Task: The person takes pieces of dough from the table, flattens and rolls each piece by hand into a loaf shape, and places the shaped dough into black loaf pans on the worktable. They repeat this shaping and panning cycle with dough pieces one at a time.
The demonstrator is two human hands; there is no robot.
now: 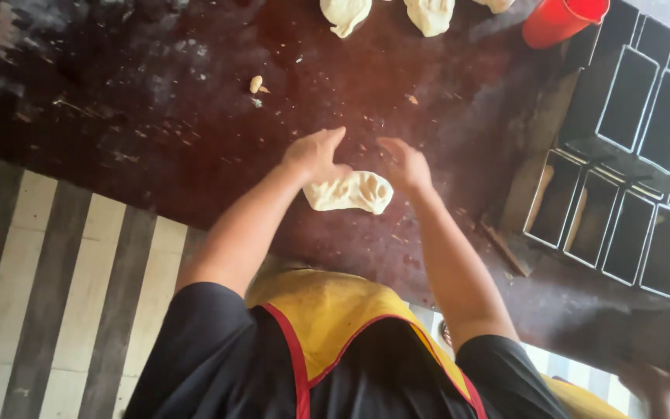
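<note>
Both arms are stretched forward, bare from the short black sleeves down, elbows slightly bent and angling in toward each other. Left hand (316, 154) is palm-down with fingers together, pointing forward and a bit inward, heel of the hand pressing down at the near edge. Right hand (406, 164) mirrors it, fingers loosely curled and tipped inward, wrist dipped a little. Hands sit close side by side, fingertips nearly meeting ahead, with a narrow gap between them. Neither one is clenched; both look relaxed and flat-ish.
</note>
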